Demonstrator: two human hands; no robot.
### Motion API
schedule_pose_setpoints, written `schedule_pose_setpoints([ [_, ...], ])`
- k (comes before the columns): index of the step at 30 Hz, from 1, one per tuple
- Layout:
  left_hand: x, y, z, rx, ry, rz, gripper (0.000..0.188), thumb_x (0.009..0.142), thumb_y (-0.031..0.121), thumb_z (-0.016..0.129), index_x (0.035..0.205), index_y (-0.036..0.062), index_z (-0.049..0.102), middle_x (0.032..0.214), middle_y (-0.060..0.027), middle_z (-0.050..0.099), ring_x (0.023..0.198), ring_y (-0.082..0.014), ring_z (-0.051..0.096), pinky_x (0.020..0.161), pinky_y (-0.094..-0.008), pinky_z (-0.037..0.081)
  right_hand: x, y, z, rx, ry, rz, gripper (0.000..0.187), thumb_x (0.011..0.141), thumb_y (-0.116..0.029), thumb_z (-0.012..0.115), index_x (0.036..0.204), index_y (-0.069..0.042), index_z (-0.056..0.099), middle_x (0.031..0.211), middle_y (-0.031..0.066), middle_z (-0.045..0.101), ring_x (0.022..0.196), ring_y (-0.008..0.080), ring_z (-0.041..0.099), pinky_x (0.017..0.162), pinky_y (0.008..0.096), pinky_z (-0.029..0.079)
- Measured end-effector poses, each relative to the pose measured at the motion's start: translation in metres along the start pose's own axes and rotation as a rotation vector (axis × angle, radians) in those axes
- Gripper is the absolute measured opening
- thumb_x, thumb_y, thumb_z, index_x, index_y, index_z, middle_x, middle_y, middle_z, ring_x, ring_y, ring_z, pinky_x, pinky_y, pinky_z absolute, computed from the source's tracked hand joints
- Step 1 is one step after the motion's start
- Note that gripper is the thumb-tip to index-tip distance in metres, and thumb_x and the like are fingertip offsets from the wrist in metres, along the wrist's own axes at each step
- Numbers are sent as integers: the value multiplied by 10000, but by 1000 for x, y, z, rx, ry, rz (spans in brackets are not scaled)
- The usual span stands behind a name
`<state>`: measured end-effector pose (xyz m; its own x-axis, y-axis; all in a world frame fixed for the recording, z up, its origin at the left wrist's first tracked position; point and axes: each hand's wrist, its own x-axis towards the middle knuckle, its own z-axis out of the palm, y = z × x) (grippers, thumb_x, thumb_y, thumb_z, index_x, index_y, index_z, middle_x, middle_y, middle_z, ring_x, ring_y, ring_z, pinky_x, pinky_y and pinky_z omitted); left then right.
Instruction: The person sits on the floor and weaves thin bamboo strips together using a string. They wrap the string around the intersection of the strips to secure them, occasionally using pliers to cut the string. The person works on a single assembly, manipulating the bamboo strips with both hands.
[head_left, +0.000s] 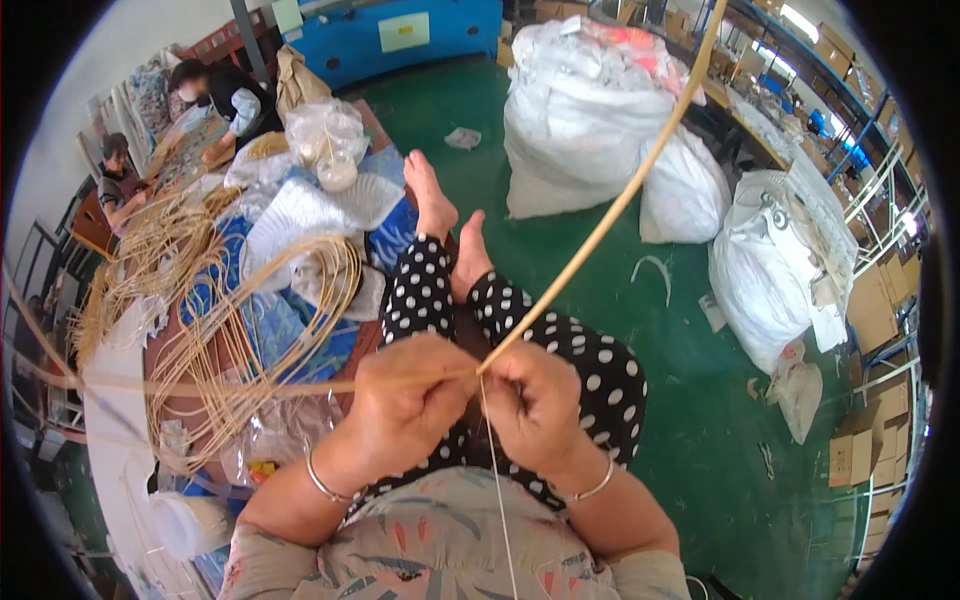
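Observation:
My left hand [412, 400] and my right hand [535, 402] meet in front of my body, both pinched closed. Out of my right hand a long tan cane [592, 240] slants up and away to the right. A blurred tan length of cane [290, 389] runs leftward from my left hand. Between the fingers, where the cane ends meet, a thin white thread [497, 480] hangs toward my lap. Whether the two lengths are one piece is hidden by my fingers. A bundle of looped cane [335, 285] lies on the table to the left.
A table [120, 420] with cane, bags and blue cloth stands left. Two people [250, 105] [118, 185] sit at its far end. Large white sacks [590, 120] [765, 270] stand on the green floor [690, 460], with shelves and cardboard boxes [868, 435] at right.

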<state>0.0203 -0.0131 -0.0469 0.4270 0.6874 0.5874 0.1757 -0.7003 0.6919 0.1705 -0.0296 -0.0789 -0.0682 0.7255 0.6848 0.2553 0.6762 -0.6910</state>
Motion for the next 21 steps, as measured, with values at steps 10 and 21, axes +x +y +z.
schedule_pose_setpoints([
  [10,7,21,-20,-533,-40,-368,118,780,-73,582,889,-31,593,781,-36,597,697,-72,538,590,-188,424,12,-25,-43,-148,-139,-128,358,620,-170,722,862,3,522,733,118,563,591,261,551,524,316,449],
  [21,11,22,-18,-838,-90,-462,177,799,-86,543,964,-27,572,873,-53,608,777,-82,557,650,-189,440,15,-28,-36,-469,64,-452,357,625,-51,713,938,13,551,818,125,596,604,246,572,511,307,454],
])
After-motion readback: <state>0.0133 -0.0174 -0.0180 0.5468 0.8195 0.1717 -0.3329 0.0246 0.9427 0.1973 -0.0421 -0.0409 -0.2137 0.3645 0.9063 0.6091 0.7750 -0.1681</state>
